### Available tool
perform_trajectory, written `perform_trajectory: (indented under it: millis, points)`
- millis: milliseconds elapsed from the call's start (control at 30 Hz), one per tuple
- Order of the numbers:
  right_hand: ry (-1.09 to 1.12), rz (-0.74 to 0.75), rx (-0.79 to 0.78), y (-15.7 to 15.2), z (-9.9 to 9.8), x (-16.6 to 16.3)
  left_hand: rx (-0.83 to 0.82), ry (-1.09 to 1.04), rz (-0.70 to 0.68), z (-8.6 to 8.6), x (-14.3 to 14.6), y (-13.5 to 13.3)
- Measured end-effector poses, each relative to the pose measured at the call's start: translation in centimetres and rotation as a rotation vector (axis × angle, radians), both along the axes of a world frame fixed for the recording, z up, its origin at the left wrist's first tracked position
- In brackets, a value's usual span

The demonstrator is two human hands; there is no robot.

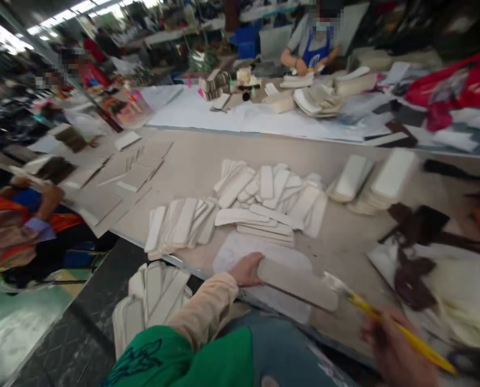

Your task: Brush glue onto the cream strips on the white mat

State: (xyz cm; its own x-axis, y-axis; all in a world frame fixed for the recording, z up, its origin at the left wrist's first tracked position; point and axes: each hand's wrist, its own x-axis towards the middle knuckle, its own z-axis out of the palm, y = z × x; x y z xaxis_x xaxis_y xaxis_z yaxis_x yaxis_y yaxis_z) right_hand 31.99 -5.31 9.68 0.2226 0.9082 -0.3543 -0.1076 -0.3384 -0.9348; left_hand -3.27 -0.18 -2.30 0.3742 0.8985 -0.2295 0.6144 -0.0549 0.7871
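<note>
My left hand [248, 270] grips the left end of a long, round-cornered beige panel [298, 284] lying near the table's front edge. Beneath that panel lies a white sheet [227, 251]. My right hand [396, 344], blurred, is closed around a yellow-handled brush [419, 344]. The brush's pale tip is at the panel's right end; whether it touches cannot be told. Just behind the panel is a small stack of similar white panels [266, 232].
More panels are piled mid-table [266, 185], at the left [179, 223], in stacks at the right [393, 174], and below the table edge [151, 295]. Dark brown pieces [413, 274] lie at right. One co-worker [18, 226] sits at left, another [318, 45] across the table.
</note>
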Motion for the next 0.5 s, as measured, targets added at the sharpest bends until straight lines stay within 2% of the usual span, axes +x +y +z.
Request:
perform_trajectory:
  millis: [100,267,500]
  points:
    - [0.066,0.141,-0.065,1.0,-1.8,-4.1,0.005,-0.014,-0.025,-0.6,-0.4,0.1]
    - [-0.071,0.331,-0.084,2.4,-3.2,-9.7,0.065,0.028,-0.048,-0.5,-0.5,0.0]
    - [-0.161,0.343,-0.076,2.8,-5.5,-13.0,0.059,0.113,-0.083,0.2,0.1,0.3]
